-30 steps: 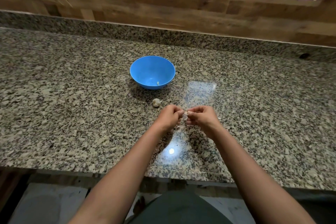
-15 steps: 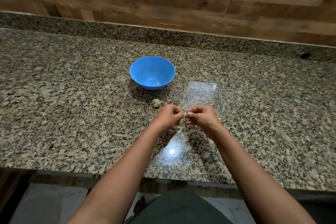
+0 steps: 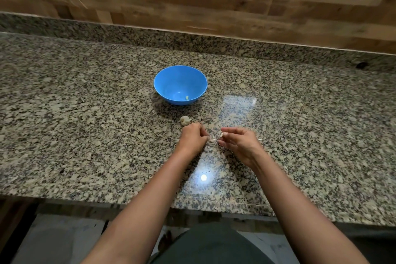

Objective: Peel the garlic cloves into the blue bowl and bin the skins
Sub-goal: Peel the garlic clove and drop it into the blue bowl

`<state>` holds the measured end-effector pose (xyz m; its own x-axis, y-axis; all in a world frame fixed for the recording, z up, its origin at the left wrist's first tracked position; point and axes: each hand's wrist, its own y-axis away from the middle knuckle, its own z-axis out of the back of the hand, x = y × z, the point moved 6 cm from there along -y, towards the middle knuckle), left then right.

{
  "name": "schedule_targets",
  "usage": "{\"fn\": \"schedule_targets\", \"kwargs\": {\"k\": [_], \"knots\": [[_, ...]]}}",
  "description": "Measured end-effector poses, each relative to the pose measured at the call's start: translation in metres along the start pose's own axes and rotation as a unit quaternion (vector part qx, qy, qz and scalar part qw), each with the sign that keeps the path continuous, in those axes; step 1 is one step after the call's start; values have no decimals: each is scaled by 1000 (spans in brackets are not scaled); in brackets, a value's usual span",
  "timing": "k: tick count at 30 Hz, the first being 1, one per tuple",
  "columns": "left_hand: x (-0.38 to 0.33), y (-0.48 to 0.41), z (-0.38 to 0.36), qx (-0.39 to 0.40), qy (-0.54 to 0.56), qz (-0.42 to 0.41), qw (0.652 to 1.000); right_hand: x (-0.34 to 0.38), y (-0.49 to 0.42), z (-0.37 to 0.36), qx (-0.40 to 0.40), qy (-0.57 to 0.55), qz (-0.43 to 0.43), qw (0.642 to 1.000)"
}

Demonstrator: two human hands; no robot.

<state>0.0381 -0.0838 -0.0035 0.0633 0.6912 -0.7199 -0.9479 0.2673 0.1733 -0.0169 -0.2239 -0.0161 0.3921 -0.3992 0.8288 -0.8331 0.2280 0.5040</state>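
Note:
A blue bowl (image 3: 180, 84) stands on the granite counter (image 3: 85, 124) with one small pale clove (image 3: 187, 98) inside. Just in front of it lies a whitish piece of garlic bulb (image 3: 185, 120). Nearer to me, my left hand (image 3: 194, 137) has curled fingers, and what it holds is hidden. My right hand (image 3: 237, 142) pinches a small garlic clove (image 3: 222, 134) at its fingertips. Thin bits of garlic skin (image 3: 212, 140) lie on the counter in the gap between the two hands.
A low granite upstand and a wooden wall (image 3: 192, 10) close off the back of the counter. The counter's front edge (image 3: 214, 206) runs just above my body. A bright light reflection (image 3: 203, 177) shines on the stone between my forearms.
My hands, which were pressed together on the clove, have pulled apart sideways. Skin bits now show between them.

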Motion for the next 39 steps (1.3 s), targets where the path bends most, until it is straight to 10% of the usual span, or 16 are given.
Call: {"fn": "schedule_targets", "kwargs": {"k": [12,25,39], "knots": [[-10,9,-6,55,294,8,954,-1,6,-9,15,-69,-1,997],[-7,7,-7,47,349,25,936,12,8,-14,2,143,110,984],[-13,6,-2,18,303,-14,953,9,7,-16,35,27,61,997]]}}
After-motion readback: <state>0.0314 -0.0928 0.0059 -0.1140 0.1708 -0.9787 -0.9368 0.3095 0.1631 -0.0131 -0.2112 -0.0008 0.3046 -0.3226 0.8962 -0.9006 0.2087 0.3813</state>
